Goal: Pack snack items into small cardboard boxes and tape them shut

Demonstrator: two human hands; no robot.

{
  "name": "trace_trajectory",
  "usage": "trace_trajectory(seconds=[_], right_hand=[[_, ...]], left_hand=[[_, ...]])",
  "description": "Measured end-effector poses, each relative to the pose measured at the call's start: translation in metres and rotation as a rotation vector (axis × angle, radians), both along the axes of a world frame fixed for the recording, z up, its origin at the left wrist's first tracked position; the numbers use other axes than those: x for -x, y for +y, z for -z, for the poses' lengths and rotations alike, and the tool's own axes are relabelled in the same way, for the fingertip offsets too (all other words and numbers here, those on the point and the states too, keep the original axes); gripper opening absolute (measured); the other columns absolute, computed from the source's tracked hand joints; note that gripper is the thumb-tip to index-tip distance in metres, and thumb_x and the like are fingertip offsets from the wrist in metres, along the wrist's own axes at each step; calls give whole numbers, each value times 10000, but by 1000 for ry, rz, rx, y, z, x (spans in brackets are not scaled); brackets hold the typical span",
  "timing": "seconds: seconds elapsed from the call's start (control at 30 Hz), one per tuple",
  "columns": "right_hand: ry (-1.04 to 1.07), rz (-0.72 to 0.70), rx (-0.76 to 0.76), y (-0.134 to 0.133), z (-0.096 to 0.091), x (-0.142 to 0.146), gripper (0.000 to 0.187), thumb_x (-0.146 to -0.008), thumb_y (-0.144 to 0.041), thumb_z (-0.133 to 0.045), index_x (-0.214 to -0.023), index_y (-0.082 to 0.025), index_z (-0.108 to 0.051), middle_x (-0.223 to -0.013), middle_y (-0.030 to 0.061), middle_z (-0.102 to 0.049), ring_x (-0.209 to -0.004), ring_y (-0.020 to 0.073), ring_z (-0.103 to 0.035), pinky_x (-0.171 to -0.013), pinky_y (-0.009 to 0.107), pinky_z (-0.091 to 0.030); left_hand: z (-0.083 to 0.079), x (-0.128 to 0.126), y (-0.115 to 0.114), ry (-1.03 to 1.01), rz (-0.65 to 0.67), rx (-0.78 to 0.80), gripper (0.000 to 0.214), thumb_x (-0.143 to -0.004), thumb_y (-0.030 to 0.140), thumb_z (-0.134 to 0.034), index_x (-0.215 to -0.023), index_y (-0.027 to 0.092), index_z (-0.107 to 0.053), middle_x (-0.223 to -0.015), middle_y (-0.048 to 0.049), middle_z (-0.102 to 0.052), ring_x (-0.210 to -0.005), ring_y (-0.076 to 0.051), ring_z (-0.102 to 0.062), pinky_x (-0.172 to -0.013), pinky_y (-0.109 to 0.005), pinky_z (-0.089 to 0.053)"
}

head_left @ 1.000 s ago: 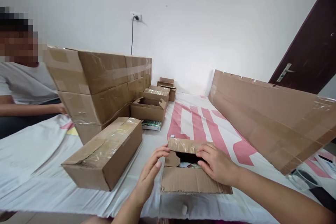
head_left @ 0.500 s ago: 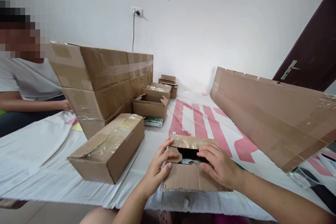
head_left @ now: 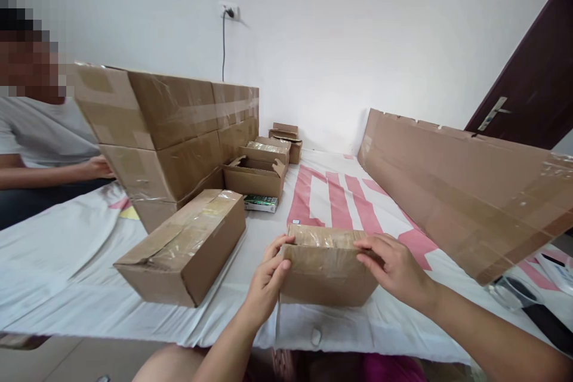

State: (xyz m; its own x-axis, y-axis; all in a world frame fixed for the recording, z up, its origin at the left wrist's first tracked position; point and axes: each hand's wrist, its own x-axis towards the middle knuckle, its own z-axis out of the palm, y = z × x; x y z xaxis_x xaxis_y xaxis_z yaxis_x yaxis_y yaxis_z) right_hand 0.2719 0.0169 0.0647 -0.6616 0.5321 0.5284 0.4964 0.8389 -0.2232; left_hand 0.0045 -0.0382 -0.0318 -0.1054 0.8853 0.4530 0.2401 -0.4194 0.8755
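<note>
The box sits on the cloth-covered counter, at its near edge, between the person's hands. Its near flap stands raised. The left hand has fingers bent and thumb almost closed on the box's left corner. The right hand has thumb and forefinger slightly parted, nipping the flap's right end. A long box lies to the left, apart. Beyond it, a green pack rests against an open box.

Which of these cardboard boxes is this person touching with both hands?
The small box between the left hand and right hand. The long taped box lies apart on its left; the other boxes stand farther back.
</note>
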Motion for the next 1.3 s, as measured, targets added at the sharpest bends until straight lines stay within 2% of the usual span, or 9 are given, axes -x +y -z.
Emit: trace_trajectory(seconds=[0.1, 0.2, 0.4, 0.5, 0.73, 0.97, 1.3], right_hand=[[4, 29, -72, 6, 9, 1, 204, -918, -173, -471, -1081, -223, -583, -982, 65, -673, -928, 207, -629, -797, 381, -529], [-23, 29, -115, 7, 14, 2, 248, -909, -160, -465, -1124, -221, -573, -1050, 84, -655, -975, 225, -615, -828, 417, -527], [-102, 30, -65, 6, 15, 3, 321, -895, -162, -458, -1196, -228, -548, -1121, 102, -634, -1030, 245, -600, -866, 452, -518], [-99, 36, -56, 8, 17, 4, 319, -895, -170, -459, -1195, -225, -552, -1111, 103, -644, -1035, 244, -605, -872, 452, -519], [-95, 41, -19, 9, 17, 4, 330, -893, -179, -472, -1214, -212, -540, -1141, 103, -639, -1072, 242, -594, -894, 448, -520], [-70, 26, 23, 13, 21, 4, 294, -920, -217, -458, -1193, -211, -569, -1126, 105, -650, -1060, 234, -607, -892, 432, -536], [-96, -18, 22, 17, 23, 4, 301, -930, -193, -402, -1149, -198, -608, -1069, 105, -670, -1008, 224, -616, -876, 439, -541]], left_hand=[[3, -11, 5, 35, -162, -34, 457, -904, 536, -435, -769, 202, -716, -1274, -112, -551, -1297, -305, -384, -1110, -506, -278], [6, -14, 7, 58, -206, -59, 417, -915, 502, -434, -833, 223, -733, -1251, -94, -564, -1281, -295, -394, -1102, -506, -293], [12, -11, 4, 104, -163, -81, 348, -943, 426, -417, -1147, 264, -648, -1340, -76, -488, -1327, -272, -339, -1119, -511, -270], [10, -10, 2, 139, -127, -104, 358, -943, 406, -433, -1241, 272, -580, -1356, -81, -461, -1336, -270, -325, -1124, -504, -265], [6, -10, -1, 179, -104, -105, 379, -896, 418, -530, -1239, 258, -559, -1366, -98, -426, -1331, -299, -334, -1108, -500, -298], [8, -12, 0, 199, -100, -111, 422, -907, 383, -516, -1306, 253, -480, -1382, -111, -401, -1332, -297, -336, -1101, -512, -316], [8, -9, 0, 229, -100, -98, 448, -876, 385, -566, -1297, 254, -489, -1382, -113, -412, -1327, -302, -360, -1103, -514, -324]])
